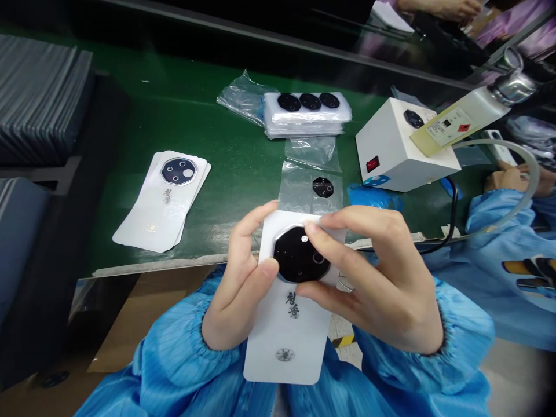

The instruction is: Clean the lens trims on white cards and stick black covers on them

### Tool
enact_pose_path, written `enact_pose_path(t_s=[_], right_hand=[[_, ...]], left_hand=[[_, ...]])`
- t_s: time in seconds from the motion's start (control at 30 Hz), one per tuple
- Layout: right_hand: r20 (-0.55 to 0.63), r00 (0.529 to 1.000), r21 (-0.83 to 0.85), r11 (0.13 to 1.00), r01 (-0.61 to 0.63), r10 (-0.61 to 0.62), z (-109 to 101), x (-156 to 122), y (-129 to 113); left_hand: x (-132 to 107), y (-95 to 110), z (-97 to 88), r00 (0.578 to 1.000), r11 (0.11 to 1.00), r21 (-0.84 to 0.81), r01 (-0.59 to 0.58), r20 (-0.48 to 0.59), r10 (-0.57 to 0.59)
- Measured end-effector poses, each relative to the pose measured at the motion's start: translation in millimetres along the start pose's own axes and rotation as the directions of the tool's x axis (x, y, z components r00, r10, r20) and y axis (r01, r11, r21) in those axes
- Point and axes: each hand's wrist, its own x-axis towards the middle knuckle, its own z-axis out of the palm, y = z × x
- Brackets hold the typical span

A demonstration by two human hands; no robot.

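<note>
Left hand (237, 284): lower centre of the frame, just left of the middle; closed in a sideways clasp, thumb (268, 270) laid across the front, fingers wrapped behind, index tip showing at the top.
Right hand (382, 278): lower centre, right of the middle; back turned up, index finger (317, 230) stretched to the left, thumb below it in a pinch, other fingers curled under.
Left arm (174, 359): blue sleeve, rising from the lower left, cuff gathered at the wrist.
Right arm (438, 370): blue sleeve, rising from the lower right.

Both hands, left hand (237, 284) and right hand (382, 278), grip white back cover (286, 336); fingertips on its black lens plate (297, 255), below white box (399, 147).
</note>
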Motion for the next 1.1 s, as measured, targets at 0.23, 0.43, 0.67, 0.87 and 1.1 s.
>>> enact_pose_path(t_s=[0.23, 0.43, 0.67, 0.87, 1.1], right_hand=[[0.016, 1.000, -0.003, 1.000, -0.003, 0.003, -1.5, 2.7, -0.9], [0.008, 1.000, -0.008, 1.000, 0.002, -0.002, -2.3, 2.0, -0.8], [0.011, 1.000, 0.039, 0.999, 0.017, -0.017, 1.1, 1.5, -2.6], [0.013, 1.000, 0.024, 0.999, 0.022, -0.022, 2.6, 2.6, -4.9], [0.040, 0.999, 0.021, 1.000, 0.012, -0.013, 2.2, 2.4, -5.5]], left_hand=[[-0.5, 1.5, -0.7, 1.000, 0.999, 0.024, 0.022, -0.015, -0.022], [1.6, 0.2, -1.7, 1.000, 1.000, -0.013, 0.009, 0.023, -0.009], [3.6, 1.3, -6.1, 0.997, 1.000, 0.000, 0.015, 0.080, -0.015], [3.6, 1.8, -1.1, 1.000, 0.993, 0.118, 0.003, -0.024, 0.000], [4.8, -3.4, -7.6, 0.999, 0.991, 0.130, -0.031, -0.011, 0.033]])
